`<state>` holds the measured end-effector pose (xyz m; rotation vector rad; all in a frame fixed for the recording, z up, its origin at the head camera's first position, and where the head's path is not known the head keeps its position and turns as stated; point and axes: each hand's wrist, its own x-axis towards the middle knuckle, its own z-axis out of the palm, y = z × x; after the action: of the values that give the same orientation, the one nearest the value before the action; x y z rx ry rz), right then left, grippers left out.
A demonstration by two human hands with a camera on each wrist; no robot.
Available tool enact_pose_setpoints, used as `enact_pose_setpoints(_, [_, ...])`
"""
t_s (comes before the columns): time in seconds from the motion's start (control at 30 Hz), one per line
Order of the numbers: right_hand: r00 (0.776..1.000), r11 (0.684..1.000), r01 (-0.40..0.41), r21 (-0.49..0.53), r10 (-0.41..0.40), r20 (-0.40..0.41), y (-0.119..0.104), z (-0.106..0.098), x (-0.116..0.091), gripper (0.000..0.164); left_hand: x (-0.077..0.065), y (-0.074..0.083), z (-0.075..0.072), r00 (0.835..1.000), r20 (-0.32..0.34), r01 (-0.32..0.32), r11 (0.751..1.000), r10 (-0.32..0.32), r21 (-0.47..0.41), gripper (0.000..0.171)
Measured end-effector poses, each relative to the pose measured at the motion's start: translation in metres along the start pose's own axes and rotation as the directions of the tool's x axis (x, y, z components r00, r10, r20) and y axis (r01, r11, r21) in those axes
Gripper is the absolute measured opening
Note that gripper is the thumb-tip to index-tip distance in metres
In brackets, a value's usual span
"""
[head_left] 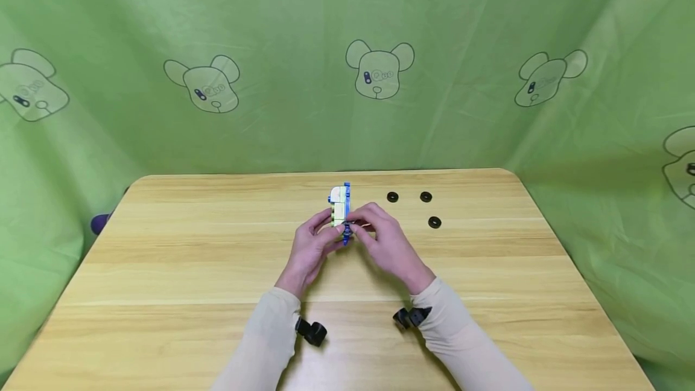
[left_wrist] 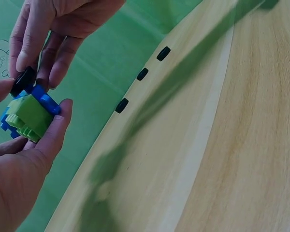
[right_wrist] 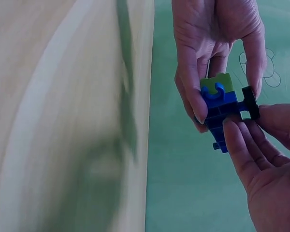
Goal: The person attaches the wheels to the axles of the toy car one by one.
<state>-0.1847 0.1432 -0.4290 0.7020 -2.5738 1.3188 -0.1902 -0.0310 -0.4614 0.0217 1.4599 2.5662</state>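
Observation:
A toy vehicle of building bricks (head_left: 339, 205), with a blue base and green and whitish bricks on top, is held above the table between both hands. My left hand (head_left: 308, 252) grips its body from the left, fingers round the green and blue bricks. At one blue axle end sits a black wheel (right_wrist: 251, 102), which the thumb and fingers of my right hand (head_left: 388, 246) pinch. In the right wrist view the left thumb also touches this wheel's edge. A blue hook (right_wrist: 213, 92) shows on the vehicle's end. How fully the wheel sits on the axle is unclear.
Three loose black wheels, one back left (head_left: 393, 197), one back right (head_left: 426, 197) and one nearer (head_left: 434, 222), lie on the wooden table (head_left: 217, 258) right of the hands. A green curtain (head_left: 293, 125) hangs behind. Something purple (head_left: 99, 223) shows past the left edge.

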Motion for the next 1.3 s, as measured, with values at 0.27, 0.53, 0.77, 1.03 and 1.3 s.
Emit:
enact_pose_setpoints(0.27, [0.987,0.981,-0.158,0.108,0.156,0.026,0.003,0.002,0.000,0.022,0.000,-0.001,-0.001,1.000,0.001,-0.003,1.000,0.003,-0.025,0.063])
enact_pose_setpoints(0.53, [0.967,0.936,-0.254,0.242,0.236,0.100,0.007,0.002,0.000,0.020,-0.002,0.002,-0.001,1.000,-0.001,0.005,1.000,-0.005,-0.017,0.067])
enact_pose_setpoints(0.77, [0.956,0.887,-0.287,0.361,0.242,0.165,0.010,0.003,0.001,0.023,-0.002,0.001,-0.001,1.000,0.005,-0.001,1.000,0.001,-0.028,0.063])
enact_pose_setpoints(1.03, [0.947,0.838,-0.316,0.446,0.246,0.207,0.011,0.003,0.003,0.021,-0.001,0.000,-0.001,1.000,0.015,-0.019,1.000,0.020,-0.017,0.061])
enact_pose_setpoints(1.3, [0.945,0.833,-0.322,0.450,0.251,0.211,0.010,0.002,0.003,0.020,-0.002,-0.001,0.000,1.000,0.020,-0.012,1.000,0.012,-0.004,0.060])
